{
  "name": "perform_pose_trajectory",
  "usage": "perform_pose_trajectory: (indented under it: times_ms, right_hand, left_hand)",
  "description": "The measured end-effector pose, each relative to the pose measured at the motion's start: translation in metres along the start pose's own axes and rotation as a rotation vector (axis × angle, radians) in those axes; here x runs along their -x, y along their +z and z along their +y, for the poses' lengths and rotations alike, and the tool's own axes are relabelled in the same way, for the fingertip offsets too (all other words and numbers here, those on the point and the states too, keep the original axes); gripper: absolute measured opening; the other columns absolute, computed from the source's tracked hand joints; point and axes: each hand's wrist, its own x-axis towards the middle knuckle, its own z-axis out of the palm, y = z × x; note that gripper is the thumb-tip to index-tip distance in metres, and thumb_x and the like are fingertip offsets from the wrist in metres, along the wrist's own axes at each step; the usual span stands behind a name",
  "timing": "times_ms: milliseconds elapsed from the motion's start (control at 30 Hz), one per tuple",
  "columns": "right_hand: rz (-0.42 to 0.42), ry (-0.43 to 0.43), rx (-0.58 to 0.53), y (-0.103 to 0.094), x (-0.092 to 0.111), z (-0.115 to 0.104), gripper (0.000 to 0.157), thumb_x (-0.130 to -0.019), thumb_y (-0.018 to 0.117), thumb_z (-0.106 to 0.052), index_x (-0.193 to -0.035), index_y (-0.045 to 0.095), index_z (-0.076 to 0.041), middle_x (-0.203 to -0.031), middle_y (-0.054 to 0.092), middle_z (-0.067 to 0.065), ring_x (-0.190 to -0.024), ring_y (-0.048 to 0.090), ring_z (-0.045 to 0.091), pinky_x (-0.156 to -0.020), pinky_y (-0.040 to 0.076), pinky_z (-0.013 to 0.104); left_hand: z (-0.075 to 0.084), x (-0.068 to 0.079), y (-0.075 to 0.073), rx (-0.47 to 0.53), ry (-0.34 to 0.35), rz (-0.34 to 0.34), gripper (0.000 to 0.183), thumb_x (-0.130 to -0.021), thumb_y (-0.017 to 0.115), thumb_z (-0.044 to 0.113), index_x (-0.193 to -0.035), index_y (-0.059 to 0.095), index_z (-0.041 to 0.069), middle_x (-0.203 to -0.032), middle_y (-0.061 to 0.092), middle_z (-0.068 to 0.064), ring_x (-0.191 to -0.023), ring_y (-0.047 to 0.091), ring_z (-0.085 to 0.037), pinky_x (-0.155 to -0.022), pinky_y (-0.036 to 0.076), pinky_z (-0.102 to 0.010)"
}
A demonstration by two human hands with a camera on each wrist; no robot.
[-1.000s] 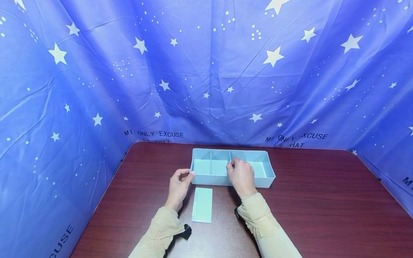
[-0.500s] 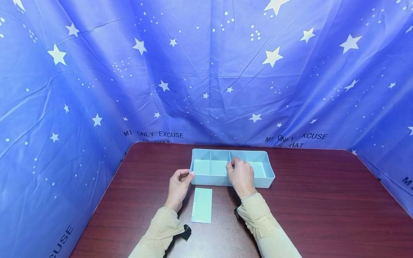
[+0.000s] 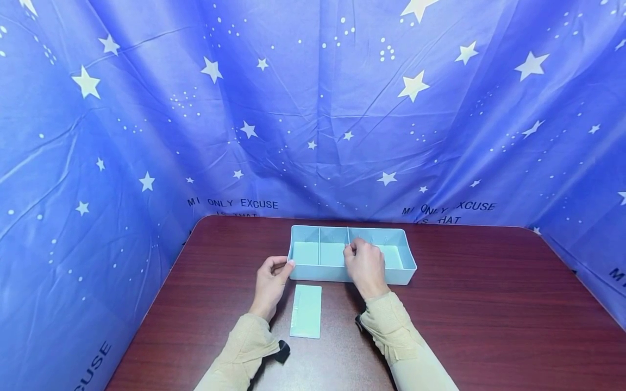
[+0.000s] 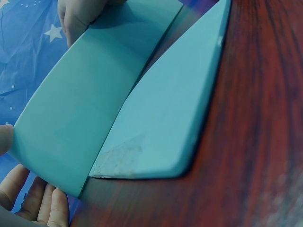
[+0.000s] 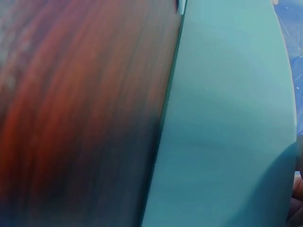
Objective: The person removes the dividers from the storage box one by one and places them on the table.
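Observation:
A long pale blue storage box (image 3: 320, 273) stands on the table, divided crosswise by upright dividers (image 3: 319, 247). At its left end, my left hand (image 3: 270, 283) grips the near corner, thumb at the rim and fingers along the end wall. My right hand (image 3: 367, 267) reaches over the front wall with curled fingers and pinches the divider (image 3: 348, 234) right of the middle; its fingertips are partly hidden. Flat in front of the box lies a pale green rectangular panel (image 3: 306, 311). The left wrist view shows the box's front wall (image 4: 80, 104) beside the panel (image 4: 156, 104).
The dark red wood-grain table (image 3: 489, 304) extends on both sides of the box. A blue curtain with white stars (image 3: 313, 108) hangs behind and at the sides. The box's inner walls carry slot ridges (image 3: 386, 240). Beige sleeves (image 3: 398, 331) cover both forearms.
Almost nothing differs. My right hand has shifted very slightly at the divider, while the left hand, box and panel keep their places.

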Motion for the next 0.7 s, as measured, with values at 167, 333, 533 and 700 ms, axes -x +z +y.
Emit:
perform_pose_trajectory:
  times_ms: [167,333,533,700]
  right_hand:
    - [0.009,0.002,-0.016,-0.001,-0.001,0.000,0.019,-0.083,0.068,-0.010,-0.065,0.061,-0.011,-0.056,0.056,0.000,-0.053,0.055,0.027,-0.054,0.046,0.044]
    - [0.010,0.006,-0.025,-0.002,-0.001,0.000,0.018,-0.083,0.068,-0.010,-0.065,0.062,-0.011,-0.056,0.056,-0.001,-0.053,0.054,0.025,-0.053,0.045,0.043]
    - [0.012,0.020,-0.023,-0.004,-0.001,-0.001,0.017,-0.083,0.068,-0.012,-0.066,0.063,-0.011,-0.056,0.055,-0.001,-0.053,0.053,0.025,-0.051,0.043,0.041]
    - [0.011,0.042,-0.016,-0.005,-0.002,-0.001,0.017,-0.084,0.067,-0.015,-0.067,0.064,-0.012,-0.057,0.056,-0.001,-0.054,0.054,0.025,-0.051,0.042,0.042]
  left_hand:
    - [0.000,0.000,0.000,-0.005,0.003,-0.004,0.028,-0.088,0.070,0.013,-0.108,0.061,-0.004,-0.101,0.065,-0.013,-0.085,0.060,-0.011,-0.073,0.049,-0.021]
    - [0.002,0.000,0.000,-0.003,-0.008,-0.009,0.028,-0.088,0.070,0.012,-0.109,0.061,-0.004,-0.102,0.065,-0.013,-0.085,0.059,-0.009,-0.073,0.049,-0.020]
    - [0.019,0.009,0.001,-0.016,0.000,-0.010,0.026,-0.089,0.067,0.006,-0.108,0.059,-0.009,-0.102,0.064,-0.017,-0.083,0.058,-0.009,-0.072,0.048,-0.019]
    - [0.035,0.018,0.002,-0.025,0.008,-0.009,0.024,-0.090,0.065,0.004,-0.108,0.058,-0.011,-0.102,0.064,-0.020,-0.083,0.058,-0.009,-0.072,0.048,-0.018]
